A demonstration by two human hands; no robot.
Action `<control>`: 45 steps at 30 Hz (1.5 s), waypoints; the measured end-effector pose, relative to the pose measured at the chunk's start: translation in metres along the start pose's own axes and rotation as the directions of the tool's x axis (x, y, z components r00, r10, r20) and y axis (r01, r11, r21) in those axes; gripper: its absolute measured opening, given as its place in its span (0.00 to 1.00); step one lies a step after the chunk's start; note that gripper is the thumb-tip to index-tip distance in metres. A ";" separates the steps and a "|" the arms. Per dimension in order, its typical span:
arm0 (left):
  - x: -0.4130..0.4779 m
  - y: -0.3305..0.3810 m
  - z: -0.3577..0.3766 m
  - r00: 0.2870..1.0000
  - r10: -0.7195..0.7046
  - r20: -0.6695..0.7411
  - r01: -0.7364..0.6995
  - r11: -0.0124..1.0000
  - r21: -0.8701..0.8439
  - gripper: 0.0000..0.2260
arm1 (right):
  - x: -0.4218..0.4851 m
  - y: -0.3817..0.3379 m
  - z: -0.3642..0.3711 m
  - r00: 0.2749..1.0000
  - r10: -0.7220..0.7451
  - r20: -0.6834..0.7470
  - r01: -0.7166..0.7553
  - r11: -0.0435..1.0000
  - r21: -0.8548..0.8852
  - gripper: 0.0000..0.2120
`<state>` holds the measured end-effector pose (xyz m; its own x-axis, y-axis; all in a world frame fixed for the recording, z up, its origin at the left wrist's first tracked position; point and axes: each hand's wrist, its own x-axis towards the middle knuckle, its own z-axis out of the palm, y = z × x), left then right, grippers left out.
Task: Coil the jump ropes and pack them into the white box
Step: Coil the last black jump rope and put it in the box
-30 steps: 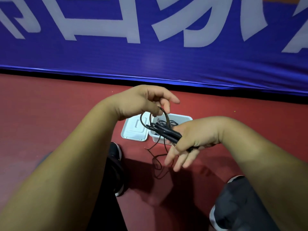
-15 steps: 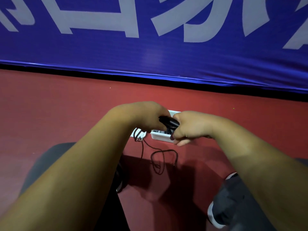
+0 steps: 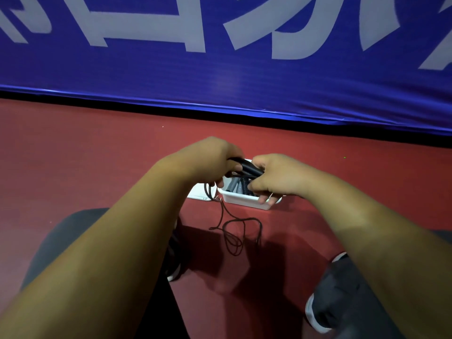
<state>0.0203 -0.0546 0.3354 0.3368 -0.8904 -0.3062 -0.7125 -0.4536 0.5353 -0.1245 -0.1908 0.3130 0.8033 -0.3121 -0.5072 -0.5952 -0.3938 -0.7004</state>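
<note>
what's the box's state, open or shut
Open. The box has no lid on it; the lid lies on the floor beside it, and rope handles show inside.

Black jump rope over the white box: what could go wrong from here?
1. The left hand and right hand grip the black handles, yet thin black cord lies loose on the red floor; it may catch on the white plastic box.
2. The box already holds grey handles, so room looks tight.

White box [image 3: 244, 201] partly covered by right hand [image 3: 274, 177], lid [image 3: 197, 194] largely behind left hand [image 3: 210, 162], banner lettering [image 3: 146, 33] cropped at top
</note>
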 end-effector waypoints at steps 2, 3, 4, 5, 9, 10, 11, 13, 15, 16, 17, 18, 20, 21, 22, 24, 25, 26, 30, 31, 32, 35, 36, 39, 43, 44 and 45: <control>-0.001 -0.001 -0.002 0.999 -0.016 -0.030 0.015 0.999 -0.039 0.06 | 0.003 0.001 0.002 0.997 -0.029 -0.074 0.025 0.998 -0.053 0.07; -0.002 -0.001 -0.004 0.999 -0.029 -0.036 0.026 0.998 -0.058 0.06 | 0.004 0.002 0.002 0.994 -0.046 -0.103 0.039 0.997 -0.066 0.06; -0.002 -0.001 -0.006 0.998 -0.045 -0.033 0.043 0.996 -0.077 0.06 | 0.005 0.002 0.003 0.991 -0.060 -0.123 0.052 0.996 -0.070 0.05; -0.003 -0.002 -0.007 0.998 -0.061 -0.021 0.059 0.993 -0.097 0.06 | 0.006 0.003 0.003 0.990 -0.071 -0.125 0.063 0.996 -0.067 0.05; -0.006 0.000 -0.015 0.998 -0.064 0.019 0.066 0.984 -0.163 0.05 | 0.002 0.005 -0.001 0.995 -0.091 0.049 0.092 0.996 -0.012 0.09; -0.008 0.000 -0.017 0.998 -0.060 0.024 0.063 0.983 -0.174 0.06 | 0.001 0.005 -0.002 0.991 -0.095 0.091 0.094 0.996 0.007 0.10; -0.009 0.001 -0.018 0.998 -0.056 0.030 0.061 0.981 -0.186 0.06 | 0.000 0.005 -0.002 0.988 -0.098 0.122 0.095 0.995 0.029 0.11; -0.010 0.002 -0.019 0.998 -0.053 0.045 0.061 0.978 -0.200 0.07 | -0.001 0.006 -0.004 0.981 -0.094 0.168 0.083 0.994 0.072 0.12; -0.011 0.002 -0.018 0.997 -0.047 0.056 0.058 0.976 -0.210 0.07 | -0.001 0.007 -0.005 0.977 -0.084 0.197 0.069 0.994 0.084 0.14; -0.012 0.002 -0.018 0.997 -0.043 0.063 0.056 0.974 -0.218 0.08 | -0.001 0.008 -0.005 0.976 -0.079 0.205 0.064 0.995 0.082 0.14; -0.012 0.003 -0.018 0.997 -0.037 0.069 0.052 0.974 -0.220 0.08 | -0.001 0.008 -0.005 0.974 -0.074 0.212 0.059 0.995 0.080 0.14; -0.012 0.003 -0.018 0.997 -0.029 0.070 0.043 0.976 -0.214 0.08 | 0.000 0.009 -0.004 0.973 -0.068 0.220 0.052 0.996 0.076 0.13; -0.013 0.003 -0.018 0.998 -0.008 0.056 0.018 0.984 -0.180 0.09 | 0.001 0.012 -0.002 0.970 -0.041 0.239 0.024 0.997 0.071 0.08; -0.013 0.003 -0.018 0.999 0.004 0.049 0.003 0.989 -0.150 0.09 | 0.001 0.013 -0.002 0.967 -0.023 0.252 0.007 0.998 0.064 0.06; -0.013 0.004 -0.017 0.999 0.014 0.047 -0.009 0.993 -0.114 0.10 | 0.002 0.014 -0.001 0.964 -0.008 0.266 -0.007 0.999 0.052 0.07; -0.014 0.006 -0.014 0.998 0.028 0.064 -0.024 0.998 -0.051 0.11 | 0.002 0.015 -0.001 0.959 0.024 0.282 -0.033 0.999 0.024 0.09; -0.014 0.007 -0.012 0.996 0.036 0.080 -0.033 0.999 -0.031 0.11 | 0.002 0.015 -0.001 0.959 0.038 0.281 -0.042 0.999 0.010 0.09; -0.014 0.007 -0.009 0.995 0.048 0.090 -0.047 0.999 -0.015 0.12 | 0.002 0.015 -0.001 0.960 0.049 0.275 -0.051 0.999 -0.001 0.09; -0.009 0.010 -0.004 0.994 0.102 0.028 -0.105 0.980 0.168 0.11 | 0.007 0.017 -0.003 0.962 0.107 0.251 -0.110 0.994 0.000 0.05; -0.008 0.012 -0.003 0.992 0.128 -0.011 -0.121 0.960 0.254 0.10 | 0.009 0.017 -0.003 0.962 0.132 0.240 -0.130 0.991 -0.024 0.05; -0.008 0.013 0.000 0.986 0.157 -0.051 -0.130 0.931 0.340 0.09 | 0.009 0.018 -0.002 0.962 0.156 0.225 -0.148 0.988 -0.052 0.05; -0.007 0.024 0.009 0.967 0.227 -0.113 -0.159 0.890 0.428 0.09 | 0.012 0.018 -0.001 0.967 0.197 0.158 -0.189 0.980 -0.066 0.03; -0.007 0.026 0.011 0.964 0.238 -0.116 -0.174 0.900 0.400 0.09 | 0.014 0.019 -0.003 0.971 0.199 0.130 -0.192 0.979 -0.061 0.03; -0.011 0.029 0.011 0.977 0.177 -0.117 -0.140 0.952 0.271 0.15 | 0.018 0.021 -0.009 0.985 0.166 0.052 -0.166 0.986 -0.017 0.03; -0.020 0.028 0.001 0.991 0.027 -0.129 -0.041 0.993 -0.108 0.12 | 0.020 0.022 -0.011 0.995 0.089 0.035 -0.094 0.978 0.188 0.06; -0.021 0.026 -0.001 0.993 -0.005 -0.114 -0.021 0.974 -0.224 0.09 | 0.019 0.022 -0.011 0.997 0.069 0.020 -0.072 0.966 0.247 0.07; -0.021 0.024 -0.002 0.996 -0.031 -0.086 0.001 0.944 -0.330 0.06 | 0.018 0.021 -0.010 0.999 0.050 -0.001 -0.048 0.952 0.303 0.08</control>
<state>-0.0029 -0.0469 0.3564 0.4105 -0.8759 -0.2534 -0.4696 -0.4413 0.7647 -0.1229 -0.2132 0.2944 0.7723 -0.3323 -0.5415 -0.5992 -0.0980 -0.7946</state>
